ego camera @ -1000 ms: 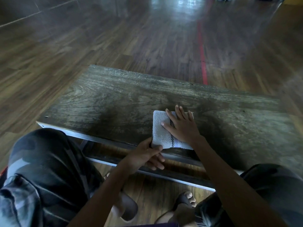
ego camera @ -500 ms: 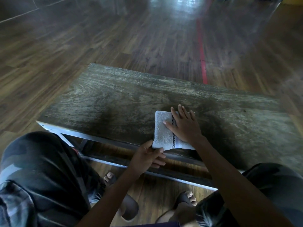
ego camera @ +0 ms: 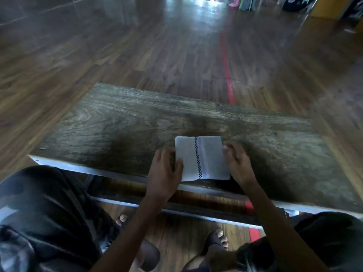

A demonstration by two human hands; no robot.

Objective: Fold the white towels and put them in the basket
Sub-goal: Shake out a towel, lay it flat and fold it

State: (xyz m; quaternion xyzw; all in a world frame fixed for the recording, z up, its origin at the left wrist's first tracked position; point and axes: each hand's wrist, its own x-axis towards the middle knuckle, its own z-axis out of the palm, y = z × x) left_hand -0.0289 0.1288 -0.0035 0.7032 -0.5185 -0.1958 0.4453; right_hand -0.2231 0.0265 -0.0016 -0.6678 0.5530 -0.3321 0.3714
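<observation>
A small folded white towel [ego camera: 202,159] with a black checkered stripe lies flat near the front edge of the worn wooden bench [ego camera: 121,122]. My left hand [ego camera: 164,171] holds its left edge, thumb on top of the cloth and fingers curled at the side. Along the towel's right edge my right hand [ego camera: 236,162] has its fingertips curled against the cloth. No basket is in view.
The bench top stretches left and right of the towel on a metal frame [ego camera: 206,190]. Dark wood floor with a red line [ego camera: 226,69] lies beyond. My knees and bare feet in sandals [ego camera: 217,239] are below the bench.
My right hand has slid off the top of the towel to its right edge. My left hand has come up from the bench's front edge to the towel's left side. The towel now lies squarer.
</observation>
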